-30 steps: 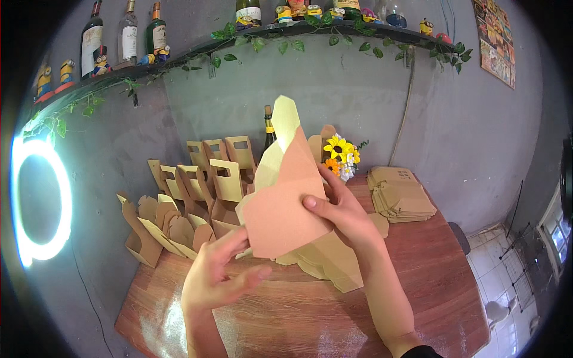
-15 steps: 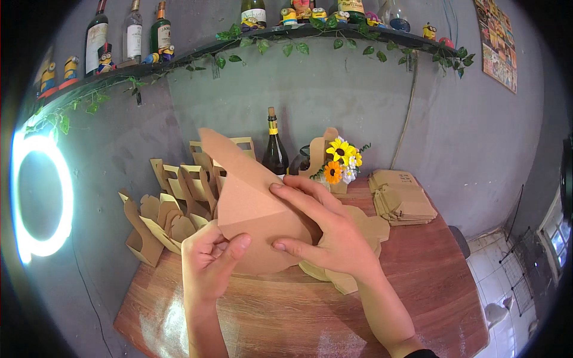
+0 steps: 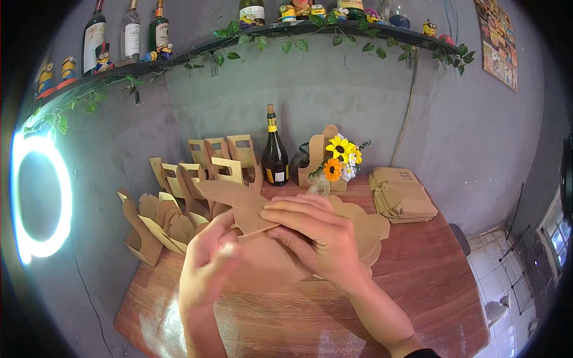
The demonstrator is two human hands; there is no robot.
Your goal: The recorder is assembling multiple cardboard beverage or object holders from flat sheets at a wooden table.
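A brown cardboard box blank (image 3: 262, 262) hangs over the near middle of the table, bent along its creases. My left hand (image 3: 206, 262) is closed on its left edge, the thumb a little blurred. With fingers laid over the upper part and the thumb under its fold, my right hand (image 3: 316, 238) grips the same blank from the right. The fingertips behind the cardboard are hidden. Beyond my right hand lie flat cardboard blanks (image 3: 364, 230), partly covered by it.
Folded cardboard carriers (image 3: 191, 179) stand in rows at the table's left. A dark bottle (image 3: 275, 155) stands at the back, beside a carrier with artificial flowers (image 3: 341, 152). Stacked flat cardboard (image 3: 403, 197) lies at the right. A ring light (image 3: 42, 197) glows at the left, and a shelf (image 3: 203, 53) runs above.
The blank's raised upper flap has come down and folded toward the right hand, uncovering the bottle and carriers behind. My right hand has moved slightly lower, still gripping the cardboard.
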